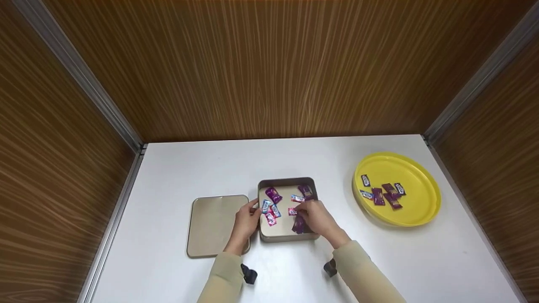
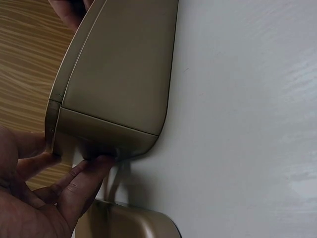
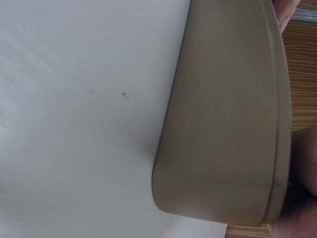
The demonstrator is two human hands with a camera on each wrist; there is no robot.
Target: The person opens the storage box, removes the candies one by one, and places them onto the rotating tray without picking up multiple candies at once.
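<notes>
A rectangular gold-beige tin (image 1: pixel 290 239) stands without its lid on the white table. Several wrapped candies lie inside: purple ones (image 1: pixel 273 195), blue ones (image 1: pixel 276 210) and pink ones (image 1: pixel 270 219). My left hand (image 1: pixel 246 221) grips the tin's left side, a digit at the rim and the other fingertips against the outer wall, as the left wrist view also shows. Over the right half of the tin, my right hand (image 1: pixel 316 216) reaches in with bent fingers beside a pink candy (image 1: pixel 292 211) and a purple candy (image 1: pixel 298 225). I cannot tell whether it pinches one.
The tin's flat lid (image 1: pixel 214 225) lies to the left, partly under my left forearm. A round yellow tray (image 1: pixel 414 206) at the right holds several purple candies (image 1: pixel 378 196) and small dark and blue candies (image 1: pixel 365 180). Wood-grain panels (image 1: pixel 278 75) enclose the table's back and sides.
</notes>
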